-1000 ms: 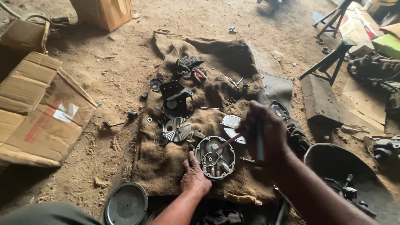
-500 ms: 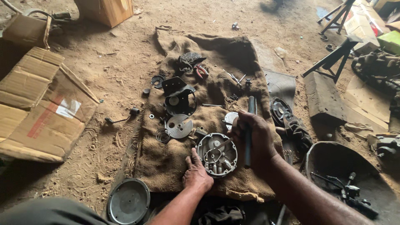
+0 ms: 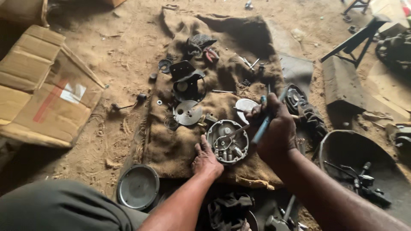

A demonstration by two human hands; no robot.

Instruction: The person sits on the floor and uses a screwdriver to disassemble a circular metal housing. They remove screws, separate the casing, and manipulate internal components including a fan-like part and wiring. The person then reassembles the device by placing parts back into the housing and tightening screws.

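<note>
Sandy workshop floor lies under a burlap sack (image 3: 188, 149) strewn with metal parts; my left hand (image 3: 206, 160) rests open against the round metal housing (image 3: 227, 141) on the sack; my right hand (image 3: 276, 128) grips a blue-handled tool (image 3: 262, 126) beside it

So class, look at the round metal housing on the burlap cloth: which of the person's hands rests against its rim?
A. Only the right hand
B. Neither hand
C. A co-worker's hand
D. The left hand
D: the left hand lies flat on the burlap cloth with its fingers against the rim of the round metal housing, while the right hand grips a tool above it.
</note>
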